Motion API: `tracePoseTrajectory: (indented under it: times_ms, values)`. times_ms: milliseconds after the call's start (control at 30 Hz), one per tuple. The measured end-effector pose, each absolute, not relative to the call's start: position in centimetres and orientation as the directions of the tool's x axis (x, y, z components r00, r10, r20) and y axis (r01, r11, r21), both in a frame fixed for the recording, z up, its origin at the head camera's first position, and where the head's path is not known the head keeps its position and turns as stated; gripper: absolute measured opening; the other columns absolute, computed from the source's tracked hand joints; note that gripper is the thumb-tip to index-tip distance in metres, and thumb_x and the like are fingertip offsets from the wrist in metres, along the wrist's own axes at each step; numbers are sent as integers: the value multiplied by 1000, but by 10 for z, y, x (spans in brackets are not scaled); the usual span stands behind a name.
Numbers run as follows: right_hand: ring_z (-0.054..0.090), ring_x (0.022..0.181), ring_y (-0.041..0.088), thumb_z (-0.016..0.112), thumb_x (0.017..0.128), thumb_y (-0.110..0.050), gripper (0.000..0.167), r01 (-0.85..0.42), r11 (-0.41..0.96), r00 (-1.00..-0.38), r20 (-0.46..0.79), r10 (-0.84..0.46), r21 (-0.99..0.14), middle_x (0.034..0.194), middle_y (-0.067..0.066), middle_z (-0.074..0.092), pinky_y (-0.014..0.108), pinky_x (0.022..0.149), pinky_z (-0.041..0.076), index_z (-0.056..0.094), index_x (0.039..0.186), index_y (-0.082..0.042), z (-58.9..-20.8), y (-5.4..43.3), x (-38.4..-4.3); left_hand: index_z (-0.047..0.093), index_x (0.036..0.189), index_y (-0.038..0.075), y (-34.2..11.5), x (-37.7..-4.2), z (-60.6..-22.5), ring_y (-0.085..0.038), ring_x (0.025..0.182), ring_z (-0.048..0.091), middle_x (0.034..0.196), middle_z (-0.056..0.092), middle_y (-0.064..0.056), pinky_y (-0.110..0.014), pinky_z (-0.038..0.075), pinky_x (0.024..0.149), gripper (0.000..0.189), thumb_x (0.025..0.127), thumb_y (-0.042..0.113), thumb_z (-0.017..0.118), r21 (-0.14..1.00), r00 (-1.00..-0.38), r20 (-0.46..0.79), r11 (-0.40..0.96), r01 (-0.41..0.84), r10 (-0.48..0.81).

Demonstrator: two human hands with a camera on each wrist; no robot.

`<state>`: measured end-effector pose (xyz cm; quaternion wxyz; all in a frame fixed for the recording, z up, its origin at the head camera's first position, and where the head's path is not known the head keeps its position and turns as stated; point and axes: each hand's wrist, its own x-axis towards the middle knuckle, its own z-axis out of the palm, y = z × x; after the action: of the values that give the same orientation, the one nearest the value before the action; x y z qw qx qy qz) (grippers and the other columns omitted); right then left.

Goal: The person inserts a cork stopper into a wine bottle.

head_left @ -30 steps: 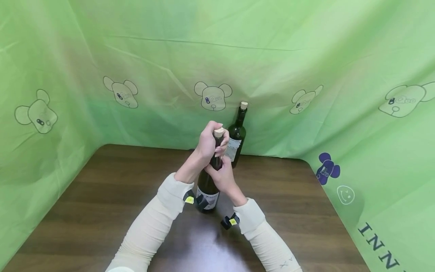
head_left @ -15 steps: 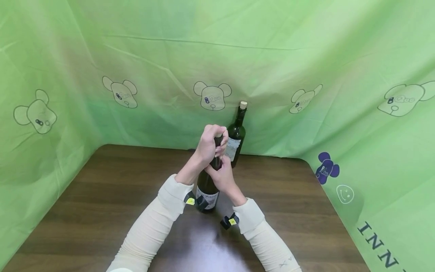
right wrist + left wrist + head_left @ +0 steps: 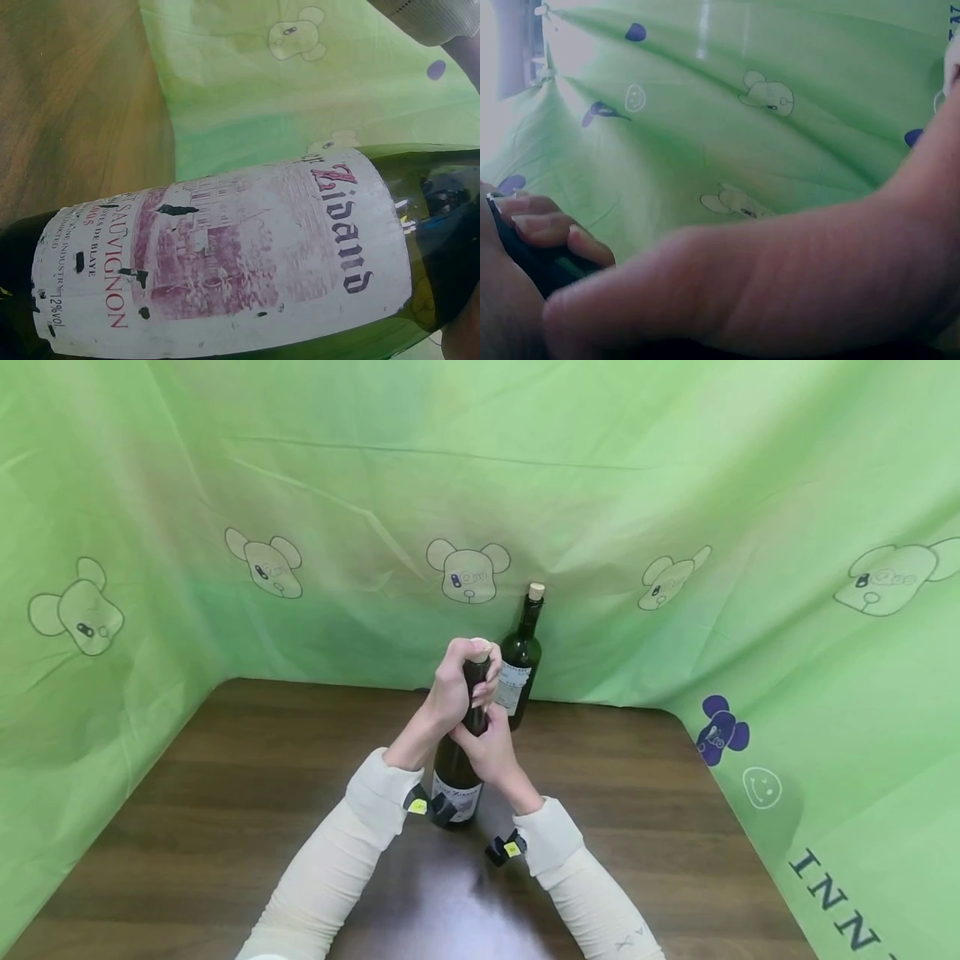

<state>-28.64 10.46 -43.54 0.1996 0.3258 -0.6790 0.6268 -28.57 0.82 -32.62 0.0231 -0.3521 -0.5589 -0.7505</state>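
A dark green wine bottle stands upright on the table, with a pale cork at its mouth. My left hand wraps round the top of its neck, the thumb up at the cork and partly over it. Just below, my right hand grips the lower neck. Its thumb and wrist cross the left wrist view, in front of the left fingers. In the right wrist view the bottle's worn white label shows a reddish building print. Much of the neck is hidden by the hands.
Behind my hands, near the table's far edge, stands a second corked green wine bottle with a white label. The brown wooden table is enclosed by green cloth printed with bear heads.
My left thumb has moved up over the cork, and the left hand sits slightly lower. At half a second ago the cork was mostly covered; now its top shows again. My right hand keeps its place.
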Motion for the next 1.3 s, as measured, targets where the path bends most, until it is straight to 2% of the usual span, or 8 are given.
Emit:
tracePoseTrajectory:
  times_ms: [433, 567, 633, 700, 767, 867, 967, 1300]
  values:
    - [58, 77, 8, 59, 85, -7, 22, -653, -16, -738, 641, -210, -757, 87, 18, 61, 24, 70, 51, 57, 100, 8, -433, 108, -282, 43, 64, 9, 7, -288, -329, -10, 38, 31, 48, 36, 9, -25, 28, 36, 35, 91, 27, 28, 815, -745, 563, -391, 428, 359]
    - [59, 78, 10, 61, 83, -10, 27, -697, 23, -705, 679, -204, -716, 89, 22, 63, 25, 73, 52, 58, 103, 8, -432, 106, -285, 46, 69, 5, 3, -291, -330, -12, 42, 36, 51, 40, 5, -26, 34, 40, 38, 94, 28, 30, 805, -721, 584, -384, 453, 374]
    - [60, 76, 14, 62, 80, -9, 27, -718, 76, -693, 698, -181, -692, 86, 24, 65, 28, 71, 54, 59, 100, 9, -422, 101, -280, 51, 76, 0, -2, -293, -331, -21, 49, 47, 58, 49, -2, -28, 43, 50, 41, 97, 29, 30, 795, -714, 605, -321, 515, 352]
    - [60, 72, 19, 64, 79, -9, 26, -730, 144, -684, 713, -155, -668, 83, 24, 66, 31, 68, 53, 60, 97, 10, -421, 96, -287, 57, 91, -3, -8, -293, -333, -27, 68, 59, 73, 60, -10, -32, 50, 69, 44, 101, 31, 31, 788, -726, 615, -201, 582, 308]
    - [59, 70, 23, 66, 79, -9, 24, -726, 207, -684, 719, -119, -656, 80, 23, 65, 34, 65, 52, 61, 94, 10, -421, 92, -297, 60, 112, -4, -17, -293, -339, -32, 93, 63, 98, 67, -17, -39, 49, 88, 49, 103, 35, 32, 784, -754, 609, -46, 619, 247]
    - [59, 68, 25, 68, 80, -11, 23, -705, 265, -694, 716, -70, -658, 79, 19, 66, 34, 64, 51, 63, 94, 5, -432, 86, -330, 53, 138, 3, -34, -293, -351, -31, 124, 56, 132, 61, -18, -48, 42, 107, 52, 104, 38, 34, 778, -790, 592, 146, 612, 157]
    - [60, 66, 21, 68, 81, -14, 19, -677, 288, -710, 704, -10, -678, 79, 13, 67, 32, 62, 51, 64, 94, -2, -432, 82, -357, 47, 147, 6, -52, -293, -367, -31, 133, 52, 145, 55, -16, -51, 40, 111, 51, 105, 35, 40, 777, -811, 577, 240, 581, 94]
    - [55, 59, 19, 65, 89, -26, 17, -576, 358, -763, 640, 87, -735, 71, 4, 57, 32, 53, 46, 57, 89, -11, -427, 78, -423, 61, 132, 4, -109, -288, -428, -30, 116, 63, 128, 65, -13, -50, 51, 100, 33, 103, 19, 56, 811, -906, 409, 412, 416, 108]
